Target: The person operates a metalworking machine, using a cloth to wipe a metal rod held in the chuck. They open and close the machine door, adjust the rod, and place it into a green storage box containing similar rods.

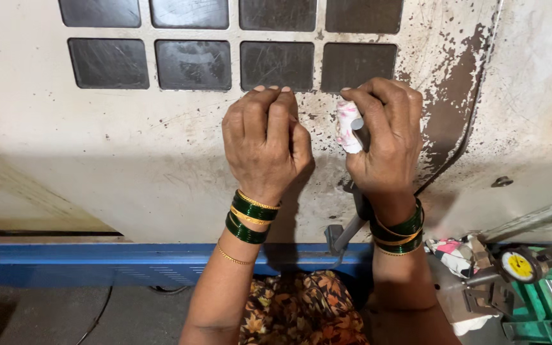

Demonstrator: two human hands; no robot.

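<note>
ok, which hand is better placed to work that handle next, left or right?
Right, probably. The right hand is closed around the grey handle, with a white-and-pink rag under its fingers. The left hand holds nothing, fingers curled against the worn panel beside it.

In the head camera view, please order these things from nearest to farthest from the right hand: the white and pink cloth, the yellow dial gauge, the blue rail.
From the right hand:
1. White and pink cloth: held in that hand, at its fingers.
2. Blue rail: below, along the machine's bottom edge, under the wrist.
3. Yellow dial gauge: lower right, farthest.
</note>
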